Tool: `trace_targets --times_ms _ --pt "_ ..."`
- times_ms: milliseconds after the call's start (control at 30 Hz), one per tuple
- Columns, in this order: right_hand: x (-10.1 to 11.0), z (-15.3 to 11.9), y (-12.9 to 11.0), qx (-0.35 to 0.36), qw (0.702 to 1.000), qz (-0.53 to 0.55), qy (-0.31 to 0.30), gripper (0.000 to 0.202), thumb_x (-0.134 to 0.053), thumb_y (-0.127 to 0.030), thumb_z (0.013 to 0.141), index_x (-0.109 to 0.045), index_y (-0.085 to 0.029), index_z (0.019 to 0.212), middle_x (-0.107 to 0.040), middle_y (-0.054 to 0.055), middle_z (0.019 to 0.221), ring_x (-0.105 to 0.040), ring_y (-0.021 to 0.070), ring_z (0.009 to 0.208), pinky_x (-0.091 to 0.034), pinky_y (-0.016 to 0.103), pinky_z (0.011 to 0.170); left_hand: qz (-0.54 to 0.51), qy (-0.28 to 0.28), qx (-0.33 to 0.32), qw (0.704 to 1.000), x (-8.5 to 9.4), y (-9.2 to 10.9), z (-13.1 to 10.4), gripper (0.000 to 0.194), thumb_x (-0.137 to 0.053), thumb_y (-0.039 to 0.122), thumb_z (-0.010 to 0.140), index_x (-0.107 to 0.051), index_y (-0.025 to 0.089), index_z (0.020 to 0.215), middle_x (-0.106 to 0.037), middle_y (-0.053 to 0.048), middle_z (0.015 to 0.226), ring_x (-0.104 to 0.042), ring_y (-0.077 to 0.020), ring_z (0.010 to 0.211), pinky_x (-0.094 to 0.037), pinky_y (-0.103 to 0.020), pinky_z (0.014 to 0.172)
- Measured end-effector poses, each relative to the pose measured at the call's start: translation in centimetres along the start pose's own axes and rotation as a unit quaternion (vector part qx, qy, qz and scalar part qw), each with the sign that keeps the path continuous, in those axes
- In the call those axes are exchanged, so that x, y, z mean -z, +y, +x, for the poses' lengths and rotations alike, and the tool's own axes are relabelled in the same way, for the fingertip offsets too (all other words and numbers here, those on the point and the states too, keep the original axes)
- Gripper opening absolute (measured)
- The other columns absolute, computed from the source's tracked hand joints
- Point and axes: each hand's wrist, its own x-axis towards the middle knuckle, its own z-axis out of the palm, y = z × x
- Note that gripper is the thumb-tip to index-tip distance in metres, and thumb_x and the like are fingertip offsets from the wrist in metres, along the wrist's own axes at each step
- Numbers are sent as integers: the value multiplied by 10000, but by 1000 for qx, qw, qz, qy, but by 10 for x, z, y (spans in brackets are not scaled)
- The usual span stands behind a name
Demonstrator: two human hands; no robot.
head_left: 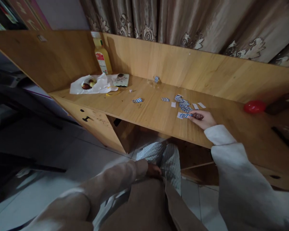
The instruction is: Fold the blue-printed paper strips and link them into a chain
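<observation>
My right hand (203, 118) rests on the wooden desk (149, 112), fingers pinching a small blue-and-white card (183, 115) that lies flat. Just beyond it sits a loose heap of the same cards (183, 104), with single cards (137, 100) scattered farther left. My left hand (154, 170) is down below the desk edge on my lap, mostly hidden by the sleeve; whether it holds anything cannot be seen.
A yellow bottle (102, 56) stands in the back left corner. Beside it lies a white bag with fruit (89, 84) and a flat packet (121, 80). A red ball (254, 106) sits at the right. Curtains hang behind the desk's back panel.
</observation>
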Motion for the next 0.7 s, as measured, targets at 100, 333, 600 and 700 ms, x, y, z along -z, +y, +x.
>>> trace_targets --times_ms 100,333,600,700 --pt "2 1 -1 14 1000 -20 16 224 -612 -375 712 -656 -190 832 -594 8 675 -466 113 540 -374 262 494 25 -35 14 999 -5 -3 -7 212 -545 313 844 -569 112 782 -531 22 687 -506 -90 616 -444 -232 590" --pt "-3 1 -11 58 994 -81 -40 186 -541 -289 714 -668 -187 806 -613 24 721 -496 133 555 -397 275 512 30 -18 17 999 -12 -8 -13 181 -572 283 767 -532 162 639 -437 55 572 -403 -90 601 -334 -208 600" --pt "-2 -7 -39 95 976 -194 24 273 -524 -204 758 -666 -257 986 -559 86 1075 -455 298 1066 -328 498 915 28 -15 10 999 -12 -17 -9 183 -565 287 733 -502 161 617 -428 39 596 -386 -106 611 -335 -227 610" --pt "8 -25 -58 109 969 -187 120 256 -464 -208 819 -665 -248 972 -548 99 1037 -477 288 1047 -346 483 927 20 -11 4 1000 -13 -23 -6 234 -542 325 742 -487 163 583 -406 37 550 -372 -104 568 -335 -236 594"
